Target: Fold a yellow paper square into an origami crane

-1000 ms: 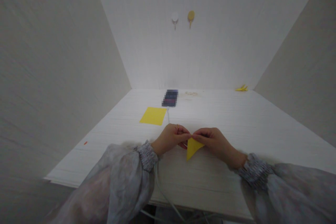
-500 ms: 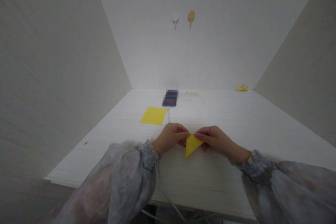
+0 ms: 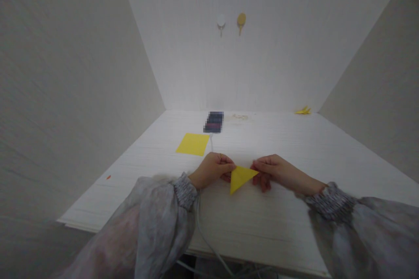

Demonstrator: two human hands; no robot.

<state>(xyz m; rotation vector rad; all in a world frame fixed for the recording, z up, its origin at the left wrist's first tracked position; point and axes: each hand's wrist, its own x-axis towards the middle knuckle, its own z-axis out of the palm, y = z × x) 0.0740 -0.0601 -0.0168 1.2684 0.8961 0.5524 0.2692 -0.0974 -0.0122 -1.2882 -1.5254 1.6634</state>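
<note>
Between my hands is a yellow sheet of paper (image 3: 241, 178), folded into a triangle, with one corner pointing down toward me. My left hand (image 3: 216, 169) pinches its upper left corner between thumb and fingers, and a ring shows on one finger. At the triangle's right tip is my right hand (image 3: 270, 171), its thumb above the tip and its curled fingers behind and below. The exact contact there is partly hidden. A flat yellow paper square (image 3: 192, 144) lies on the table beyond my left hand.
On the white table (image 3: 262, 226), a dark blurred phone-like device (image 3: 214, 122) has a pale cable (image 3: 204, 235) running to the front edge. A folded yellow paper piece (image 3: 303, 110) sits at the back right corner. A small orange scrap (image 3: 108, 177) lies left. Two hooks (image 3: 241, 19) hang on the back wall.
My right hand has moved right along the paper's upper edge, from near the top corner to the right tip, exposing more of the triangle. My left hand keeps its pinch.
</note>
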